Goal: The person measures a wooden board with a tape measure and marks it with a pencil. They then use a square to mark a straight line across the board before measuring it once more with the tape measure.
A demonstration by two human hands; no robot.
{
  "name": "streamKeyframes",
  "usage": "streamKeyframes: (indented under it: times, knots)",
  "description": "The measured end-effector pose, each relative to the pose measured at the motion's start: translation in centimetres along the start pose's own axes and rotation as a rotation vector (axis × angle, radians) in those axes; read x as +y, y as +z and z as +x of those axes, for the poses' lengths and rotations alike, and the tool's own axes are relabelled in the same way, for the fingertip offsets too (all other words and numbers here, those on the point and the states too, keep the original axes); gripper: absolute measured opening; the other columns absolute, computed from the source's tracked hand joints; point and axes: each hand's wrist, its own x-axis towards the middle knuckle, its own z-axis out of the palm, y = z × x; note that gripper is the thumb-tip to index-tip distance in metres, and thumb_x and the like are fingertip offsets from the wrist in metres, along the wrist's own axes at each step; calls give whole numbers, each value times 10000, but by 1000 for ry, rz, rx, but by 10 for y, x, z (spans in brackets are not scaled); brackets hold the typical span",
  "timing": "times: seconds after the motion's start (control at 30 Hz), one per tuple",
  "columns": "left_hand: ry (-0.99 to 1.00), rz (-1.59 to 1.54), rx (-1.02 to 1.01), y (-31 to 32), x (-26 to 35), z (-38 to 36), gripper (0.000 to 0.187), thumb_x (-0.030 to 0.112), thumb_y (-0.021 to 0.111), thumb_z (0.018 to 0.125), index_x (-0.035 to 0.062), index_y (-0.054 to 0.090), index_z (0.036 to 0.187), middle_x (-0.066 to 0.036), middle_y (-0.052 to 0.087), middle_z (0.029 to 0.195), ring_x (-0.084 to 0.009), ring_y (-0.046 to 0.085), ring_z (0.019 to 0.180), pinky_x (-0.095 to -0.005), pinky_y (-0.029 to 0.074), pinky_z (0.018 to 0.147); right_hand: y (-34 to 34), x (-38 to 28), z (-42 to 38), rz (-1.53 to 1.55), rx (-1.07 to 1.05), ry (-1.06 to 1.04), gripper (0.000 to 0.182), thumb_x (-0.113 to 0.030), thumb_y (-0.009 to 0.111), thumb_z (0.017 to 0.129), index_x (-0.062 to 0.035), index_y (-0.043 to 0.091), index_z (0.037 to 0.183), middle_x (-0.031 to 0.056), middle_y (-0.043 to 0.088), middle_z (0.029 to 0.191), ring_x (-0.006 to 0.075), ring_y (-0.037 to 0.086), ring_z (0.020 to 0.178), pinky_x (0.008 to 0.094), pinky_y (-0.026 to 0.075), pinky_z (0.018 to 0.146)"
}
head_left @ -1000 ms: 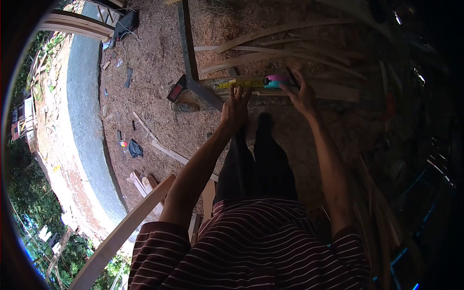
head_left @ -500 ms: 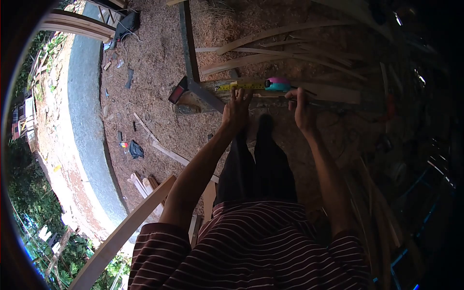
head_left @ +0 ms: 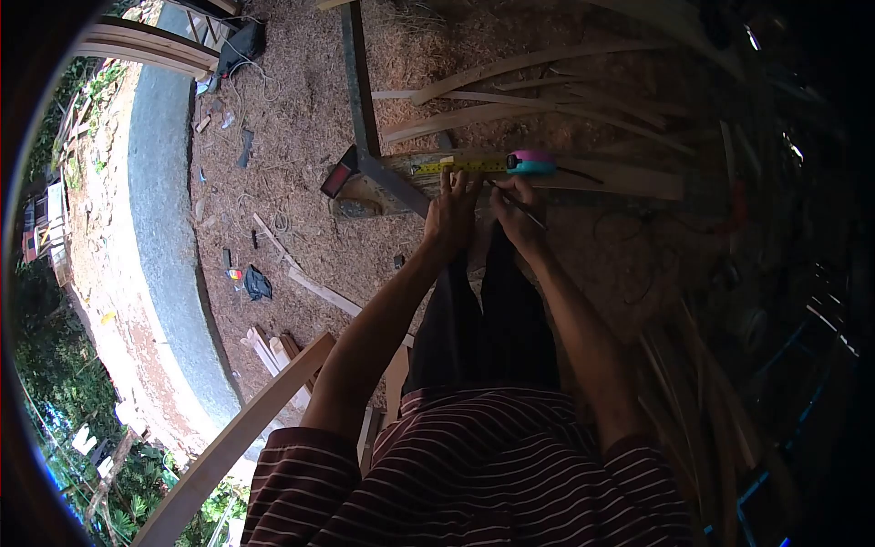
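Observation:
A pink and teal tape measure point(head_left: 531, 163) lies on a wooden board point(head_left: 629, 179), its yellow blade point(head_left: 478, 166) drawn out to the left. My left hand point(head_left: 450, 211) rests at the blade's lower edge, fingers spread and pointing up. Just right of it, my right hand point(head_left: 518, 211) is closed around a thin pencil-like tool point(head_left: 530, 217), with its tip close to the board's edge below the blade. A dark angled bar point(head_left: 392, 185) runs down toward my left hand.
Curved wood strips point(head_left: 483, 77) lie beyond the board. A long upright bar point(head_left: 357, 87) stands at the upper middle. A pale beam point(head_left: 237, 438) crosses the lower left. A black bag point(head_left: 241, 46) and cords lie at the upper left.
My right hand has moved left, from beside the tape case to near my left hand, carrying the thin tool. My left hand has barely moved.

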Motion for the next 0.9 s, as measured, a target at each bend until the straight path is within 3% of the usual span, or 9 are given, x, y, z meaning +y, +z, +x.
streamKeyframes:
  times: [0.07, 0.2, 0.37, 0.6, 0.8, 0.87, 0.9]
  knots:
    - [3, 8, -26, -4, 1, 1, 643, 56, 591, 752, 138, 390, 1357, -198, 394, 1320, -432, 337, 1307, -439, 594, 705, 7, 3, 3, -15, 118, -81, 109, -95, 639, 835, -9, 574, 841, 86, 633, 750, 116, 608, 719, 279, 472, 642]
    - [-28, 6, -96, -8, 3, 1, 649, 57, 573, 770, 101, 358, 1381, -177, 392, 1324, -457, 301, 1322, -412, 579, 781, 11, 8, 2, -12, 126, -73, 111, -96, 622, 838, -10, 554, 823, 98, 592, 701, 146, 597, 667, 315, 467, 605]
    - [-28, 16, -112, -11, 5, 2, 666, 28, 580, 761, 99, 355, 1384, -185, 389, 1325, -458, 300, 1322, -408, 568, 816, 11, 11, 5, -95, 135, -42, 90, -72, 635, 837, -3, 577, 827, 109, 644, 756, 173, 644, 713, 301, 481, 624]
    - [-23, 44, -122, -10, 3, 1, 658, 30, 579, 767, 94, 355, 1382, -187, 383, 1329, -455, 292, 1325, -407, 566, 833, 15, 13, 5, -131, 189, -137, 94, -82, 643, 837, 0, 597, 835, 116, 659, 768, 181, 653, 718, 298, 487, 628]
    - [-16, 43, -130, -7, 2, 1, 684, 41, 590, 762, 95, 330, 1392, -191, 386, 1318, -453, 294, 1323, -405, 570, 823, 15, 11, 5, -93, 152, -56, 87, -77, 642, 838, -1, 601, 833, 117, 647, 724, 175, 650, 687, 300, 482, 609]
    - [22, 22, -14, -2, -1, 0, 624, 87, 574, 767, 133, 395, 1364, -201, 405, 1325, -432, 337, 1314, -457, 590, 722, 15, 9, 5, -118, 157, -105, 106, -100, 638, 839, -9, 588, 863, 158, 649, 814, 269, 661, 788, 352, 493, 667]
    - [22, 21, -14, -2, 0, 0, 624, 87, 574, 767, 133, 395, 1364, -201, 405, 1325, -432, 337, 1314, -457, 590, 722, 14, 10, 5, -119, 156, -104, 106, -100, 638, 839, -9, 588, 863, 158, 649, 814, 269, 661, 788, 352, 493, 667]
